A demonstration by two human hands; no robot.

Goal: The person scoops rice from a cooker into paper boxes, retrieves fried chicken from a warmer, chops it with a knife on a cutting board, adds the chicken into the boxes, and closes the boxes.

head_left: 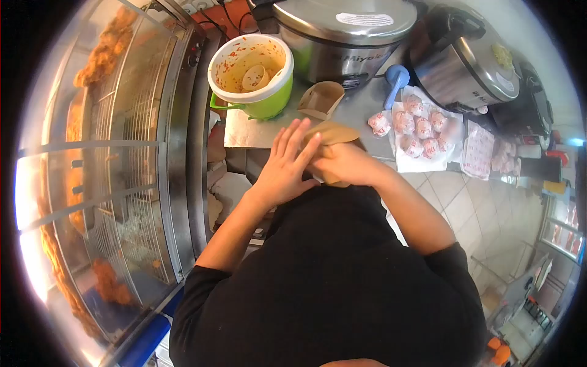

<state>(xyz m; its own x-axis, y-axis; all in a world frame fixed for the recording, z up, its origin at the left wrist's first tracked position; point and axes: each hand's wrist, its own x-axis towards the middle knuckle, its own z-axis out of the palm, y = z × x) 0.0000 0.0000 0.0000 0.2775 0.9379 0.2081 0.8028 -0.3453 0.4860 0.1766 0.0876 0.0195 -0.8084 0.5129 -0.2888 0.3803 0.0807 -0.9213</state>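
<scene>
Close to my body, at the counter's front edge, is a brown paper food box (332, 131), partly folded out and partly hidden by my hands. My right hand (348, 163) grips it, its fingers curled against the brown paper. My left hand (286, 160) lies against the box's left side with the fingers stretched out and apart. Just beyond them, a second brown paper box (321, 100) stands opened on the metal counter (247, 131).
A green bucket (269, 105) with a white rim holds a scoop and orange-red bits. Steel rice cookers (342, 55) line the back. At right are a blue ladle (396, 82) and several wrapped balls (423, 127) on white paper. A display case (122, 183) with fried food stands left.
</scene>
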